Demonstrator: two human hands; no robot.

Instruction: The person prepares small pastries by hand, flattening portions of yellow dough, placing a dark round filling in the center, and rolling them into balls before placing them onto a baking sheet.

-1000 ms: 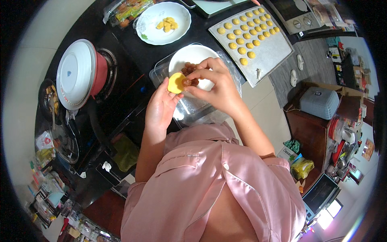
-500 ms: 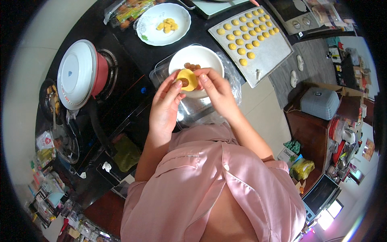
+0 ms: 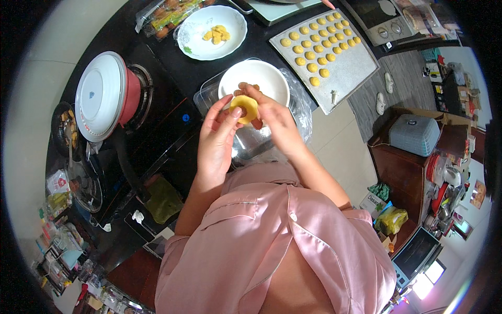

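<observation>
A flattened round of yellow dough (image 3: 250, 104) with a brown ball of filling (image 3: 242, 111) in its hollow is held over the near rim of a white bowl (image 3: 272, 76). My left hand (image 3: 215, 138) pinches it, its thumb pressing on the filling and its fingers behind the dough. My right hand (image 3: 282, 128) curls its fingers round the far and right side of the same piece. Past those fingers, more brown filling balls lie in the bowl, partly hidden. Under the bowl is a clear plastic container (image 3: 251, 149).
A perforated baking tray (image 3: 353, 70) at the far right carries several rows of small yellow balls (image 3: 314, 81). Yellow dough pieces (image 3: 217, 34) lie on a white plate (image 3: 238, 47). A red pot (image 3: 132, 97) with a white lid stands on the stove at left; another person's finger shows at the top.
My right hand has rolled over the dough, its fingers now curling round the far side. The dough is more cupped, and my left thumb has moved onto the filling.
</observation>
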